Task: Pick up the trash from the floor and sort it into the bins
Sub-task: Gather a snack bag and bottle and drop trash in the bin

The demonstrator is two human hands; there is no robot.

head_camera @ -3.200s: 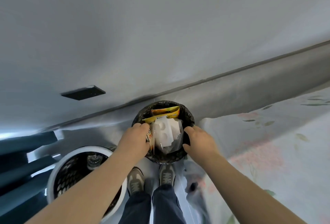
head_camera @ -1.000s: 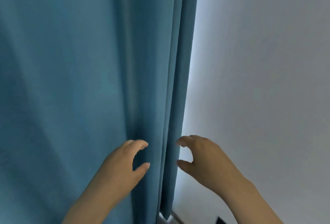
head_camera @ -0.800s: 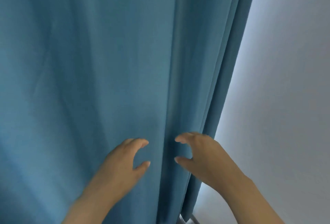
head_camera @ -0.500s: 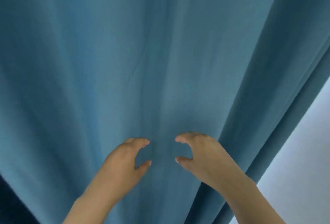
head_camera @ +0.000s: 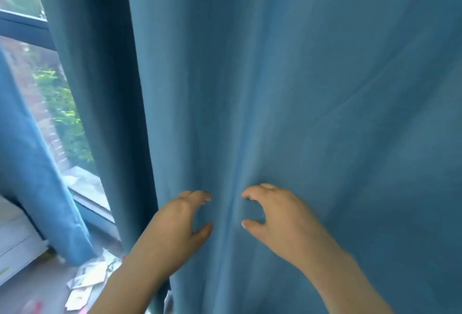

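My left hand (head_camera: 178, 223) and my right hand (head_camera: 277, 216) are raised side by side in front of a blue curtain (head_camera: 300, 113). Both have loosely curved fingers and hold nothing. Pieces of paper and cardboard trash (head_camera: 87, 281) lie on the floor at the lower left, beside the curtain's edge. A small pink scrap (head_camera: 33, 306) lies further left on the floor. No bin is in view.
A window (head_camera: 57, 113) with greenery outside shows at the left, between the big curtain and a second blue curtain panel (head_camera: 27, 176). A white low cabinet (head_camera: 15, 241) stands at the far left. Grey floor (head_camera: 32, 286) runs along the bottom left.
The view has swung left, from the bin on the floor up across the wall and curtain to the window and floor trash. Both hands let go of the bin and stay raised, empty.
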